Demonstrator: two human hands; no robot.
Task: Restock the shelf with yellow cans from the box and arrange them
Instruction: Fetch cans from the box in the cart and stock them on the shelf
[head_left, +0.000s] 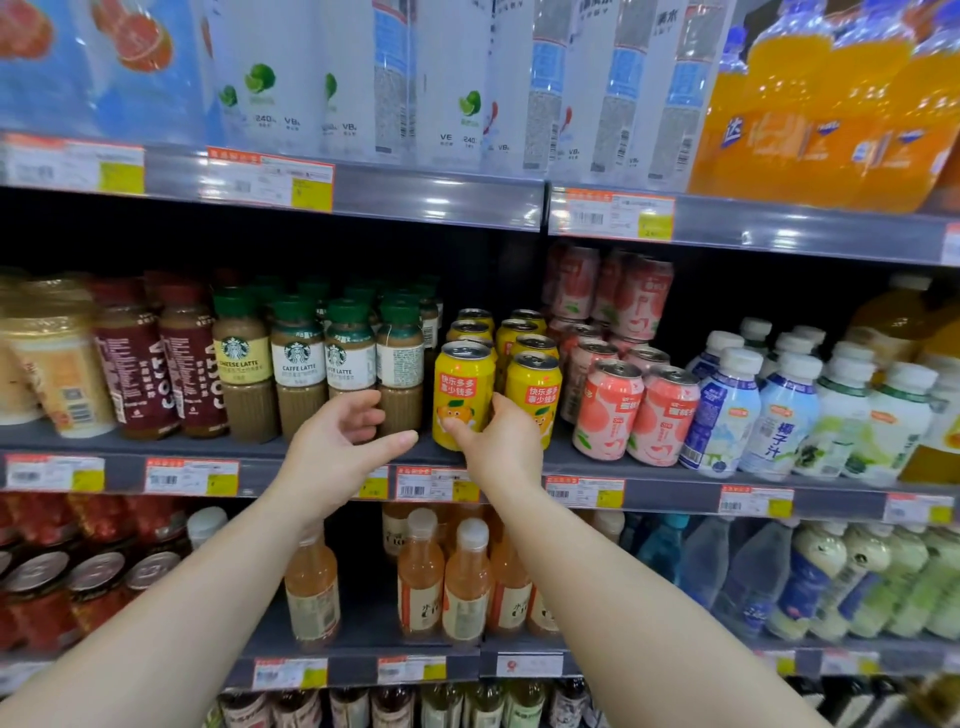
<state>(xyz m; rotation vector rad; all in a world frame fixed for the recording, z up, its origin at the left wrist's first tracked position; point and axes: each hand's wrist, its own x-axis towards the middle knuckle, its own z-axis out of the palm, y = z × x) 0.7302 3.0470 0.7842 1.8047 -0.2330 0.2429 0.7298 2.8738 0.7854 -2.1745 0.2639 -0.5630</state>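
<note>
Head cam, the only view here: the yellow cans (498, 364) sit in two rows running front to back on the middle shelf (322, 470), wedged between the coffee bottles (322, 364) at their 9 o'clock and the pink cans (623, 405) at their 3 o'clock. The box isn't in the shot at all.

The right hand (501, 441) is on the front-left can (462, 395) — thumb across its lower face, fingers curling round the right side into the gap next to the front-right can (535, 395). Looks like a pinch low on the body, though I can't tell how firm it is. The left hand (340, 441) is empty, fingers spread and half curled, hovering just in front of the coffee bottles at about 9 o'clock from that can, not touching it.

Handling-wise, my guess: a full drink can is stiff and has some heft, with smooth printed metal that's a bit slick, and thin walls that dent if knocked. Best grip is round the middle of the body, not the rim. Neighbours are packed tight, so turning it label-out risks nudging the can behind.
</note>
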